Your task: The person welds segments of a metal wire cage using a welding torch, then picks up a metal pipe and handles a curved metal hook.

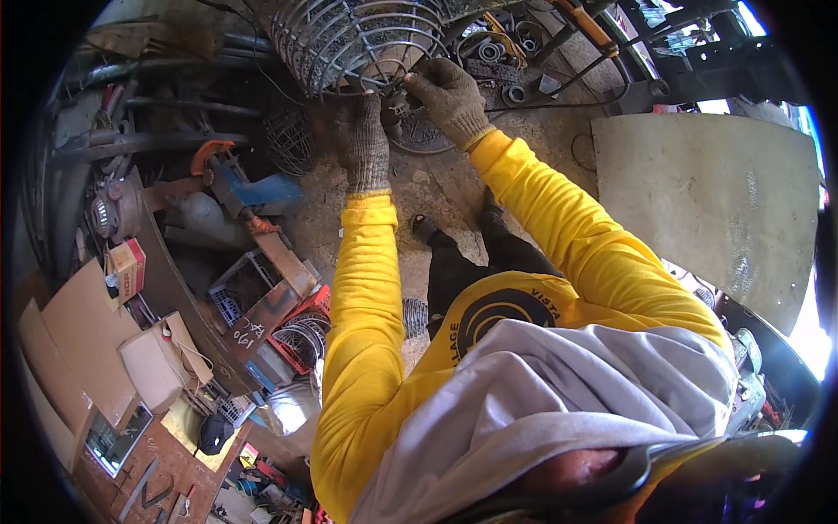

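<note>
A large round cage of bent metal wire (353, 39), with hoops crossed by long ribs, is at the far side in front of me. My left hand (364, 144), in a dark knitted work glove, has its fingers closed at the near rim of the cage. To the right of it, my gloved right hand (452, 103) pinches the same rim, fingertips close to a small inner ring. Both arms reach forward in yellow sleeves. Part of each hand's grip is hidden behind the gloves.
A smaller wire cage (291, 140) lies on the floor to the left, near a blue and orange bench tool (253, 188). Cardboard (96, 341) covers part of the workbench (131, 467). A large flat sheet (698, 201) stands at right. Metal parts (493, 65) lie beyond my right hand.
</note>
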Tool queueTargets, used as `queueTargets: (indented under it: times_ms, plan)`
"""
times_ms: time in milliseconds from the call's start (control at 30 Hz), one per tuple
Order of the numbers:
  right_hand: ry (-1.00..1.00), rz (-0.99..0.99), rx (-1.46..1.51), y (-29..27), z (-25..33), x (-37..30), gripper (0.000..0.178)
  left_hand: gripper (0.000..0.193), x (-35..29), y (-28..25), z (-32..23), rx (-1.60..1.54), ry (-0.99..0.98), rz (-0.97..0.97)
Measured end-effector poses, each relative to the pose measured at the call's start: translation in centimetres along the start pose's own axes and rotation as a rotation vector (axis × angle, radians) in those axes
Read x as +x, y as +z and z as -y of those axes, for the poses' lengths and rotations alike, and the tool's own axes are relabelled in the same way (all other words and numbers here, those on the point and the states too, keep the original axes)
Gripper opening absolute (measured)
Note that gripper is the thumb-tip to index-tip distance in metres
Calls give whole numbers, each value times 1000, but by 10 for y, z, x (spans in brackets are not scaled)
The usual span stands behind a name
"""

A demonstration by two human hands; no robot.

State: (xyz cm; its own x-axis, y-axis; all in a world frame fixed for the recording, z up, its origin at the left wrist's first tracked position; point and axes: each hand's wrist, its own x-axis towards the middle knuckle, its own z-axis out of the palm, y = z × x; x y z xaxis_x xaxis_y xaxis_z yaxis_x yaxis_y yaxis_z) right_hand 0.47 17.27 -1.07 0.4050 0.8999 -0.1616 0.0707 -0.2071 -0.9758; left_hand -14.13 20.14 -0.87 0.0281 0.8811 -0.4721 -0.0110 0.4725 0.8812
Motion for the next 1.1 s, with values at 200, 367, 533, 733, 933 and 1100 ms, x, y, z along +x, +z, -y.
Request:
queueTargets:
  times_ms: [200,367,533,733,933,1100]
  plan:
    - [-8,-5,-82,2,5,-3,28,50,26,-2,44,140,76,-148]
    - [1,-16,-61,-2,2,-3,29,51,6,2,10,192,11,-104]
    - [-48,-17,-160,-5,9,-11,33,43,-16,-2,6,207,93,-45]
    - [183,161,-177,-37,17,-79,35,28,-84,-20,54,66,207,198]
    - [387,343,23,-82,-14,-146,27,19,-148,-35,99,-89,-151,382]
    - [374,367,-4,-92,5,-144,28,18,-153,-30,82,-33,-178,441]
